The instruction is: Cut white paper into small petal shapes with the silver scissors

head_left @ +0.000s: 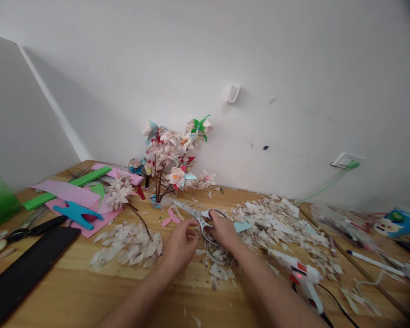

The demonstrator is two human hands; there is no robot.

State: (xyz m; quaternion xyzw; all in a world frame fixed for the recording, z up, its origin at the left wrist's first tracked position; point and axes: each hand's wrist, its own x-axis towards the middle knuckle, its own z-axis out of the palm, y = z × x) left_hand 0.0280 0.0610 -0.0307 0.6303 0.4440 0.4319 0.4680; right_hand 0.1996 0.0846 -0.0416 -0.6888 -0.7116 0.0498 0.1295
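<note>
My right hand (222, 230) is closed round the handles of silver scissors (198, 215), whose blades point up and left, slightly apart. Just left of the handles is my left hand (183, 239), its fingers curled together; anything between them is too small to make out. A pink paper piece (171, 217) lies beyond the left hand. Behind the scissors stands an arrangement of pale flowers (169, 150) on brown stems. Loose pale petals (133, 243) are heaped left of my hands, beside a flower on a stem (119, 191). More petals (276, 218) spread over the table at right.
A red and white glue gun (305, 278) with a black cord lies at right, near a white pen (376, 263). At left are coloured papers (68, 191), black-handled pliers (37, 229), a dark flat slab (27, 273) and a green bag (0, 200). The wall rises behind.
</note>
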